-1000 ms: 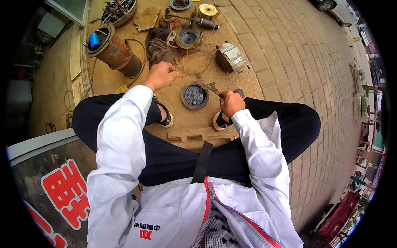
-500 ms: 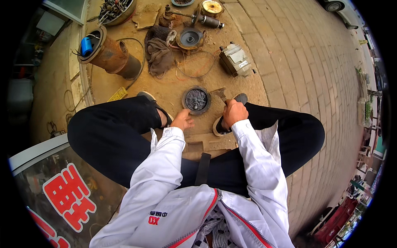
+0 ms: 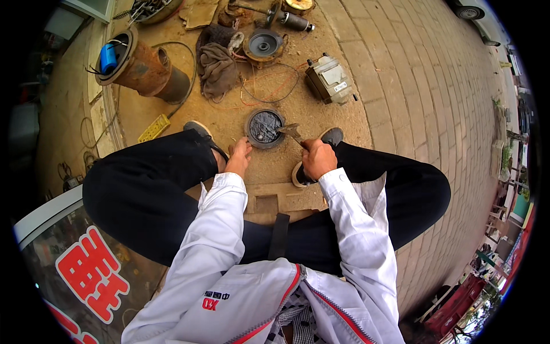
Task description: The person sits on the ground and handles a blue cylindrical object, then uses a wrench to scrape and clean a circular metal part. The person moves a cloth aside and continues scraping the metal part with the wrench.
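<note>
A round, dark metal dish (image 3: 250,124) stands on the ground between my feet, with shiny black, lumpy stuff (image 3: 264,127) inside it. My left hand (image 3: 238,157) is at its near left rim, fingers closed against the edge. In my right hand (image 3: 318,159) is a rusty tool (image 3: 291,131) with a flat, widening end, the fist wrapped round its handle. The tool's end reaches the right rim of the dish; whether it touches the black stuff is hard to tell.
Beyond the dish lie loose wires, a grey boxy device (image 3: 329,79), a brown rag (image 3: 218,69) and a round metal housing (image 3: 263,45). A rusty cylinder (image 3: 141,71) with a blue part (image 3: 107,58) is far left. A yellow power strip (image 3: 154,128) sits by my left foot.
My left hand has gone from spread fingers beside the dish to its rim. The right hand has brought the tool left, up to the dish's edge.
</note>
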Demonstrator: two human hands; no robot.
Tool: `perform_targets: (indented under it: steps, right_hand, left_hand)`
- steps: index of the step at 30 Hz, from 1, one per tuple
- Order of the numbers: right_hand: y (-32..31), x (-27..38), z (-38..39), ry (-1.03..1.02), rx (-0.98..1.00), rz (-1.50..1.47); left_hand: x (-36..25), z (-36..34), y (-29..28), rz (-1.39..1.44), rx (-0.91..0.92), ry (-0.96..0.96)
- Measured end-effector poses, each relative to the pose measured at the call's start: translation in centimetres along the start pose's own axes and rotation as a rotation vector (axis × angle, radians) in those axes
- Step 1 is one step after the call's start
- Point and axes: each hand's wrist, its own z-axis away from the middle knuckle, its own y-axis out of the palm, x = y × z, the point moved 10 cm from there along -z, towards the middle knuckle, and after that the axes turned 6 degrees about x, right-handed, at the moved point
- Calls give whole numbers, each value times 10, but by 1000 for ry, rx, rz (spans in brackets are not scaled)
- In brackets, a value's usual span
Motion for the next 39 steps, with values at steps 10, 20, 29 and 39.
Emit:
perform_targets:
  steps: [10, 20, 29, 39]
  right_hand:
    - [1, -2, -2, 37, 31, 54]
    - [-1, -11, -8, 114, 55, -75]
    - [-54, -4, -5, -21, -47, -293]
    - [-173, 82, 76, -472, -283, -948]
  left_hand:
    - [-21, -2, 20, -26, 86, -5]
    - [-32, 11, 64, -177, 320, 101]
    - [-73, 58, 70, 119, 484, 232]
    - [-262, 270, 77, 454, 931, 770]
